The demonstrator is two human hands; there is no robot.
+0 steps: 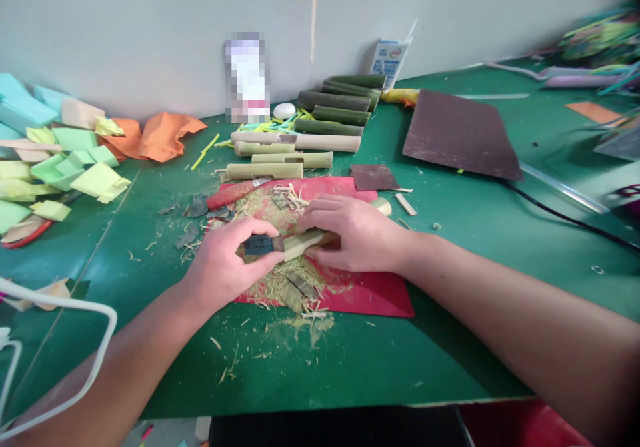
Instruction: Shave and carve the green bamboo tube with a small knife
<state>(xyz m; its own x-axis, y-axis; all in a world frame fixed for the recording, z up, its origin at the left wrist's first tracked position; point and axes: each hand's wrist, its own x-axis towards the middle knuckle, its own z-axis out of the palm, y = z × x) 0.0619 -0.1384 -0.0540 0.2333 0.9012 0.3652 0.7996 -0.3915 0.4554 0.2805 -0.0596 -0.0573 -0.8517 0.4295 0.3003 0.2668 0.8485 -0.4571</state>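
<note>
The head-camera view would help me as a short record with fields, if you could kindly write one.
Right hand: grips a pale, slender bamboo tube
Left hand: pinches a small dark block, which appears to meet the tube's end
Below: flat red mat strewn with pale shavings, on a green table
Beyond the mat: pale bamboo pieces, then dark green bamboo pieces
Right of these: large, flat, dark brown sheet

Site presents as a small craft workshop. Evidence: green tabletop [350, 373] against a pale wall [150, 33], cut bamboo tubes [327, 143] in a row, shavings [303, 283] and dust [265, 208] across a red mat [373, 295], a bamboo length [299, 243] held over it, folded coloured paper [95, 179] heaped at left.
</note>
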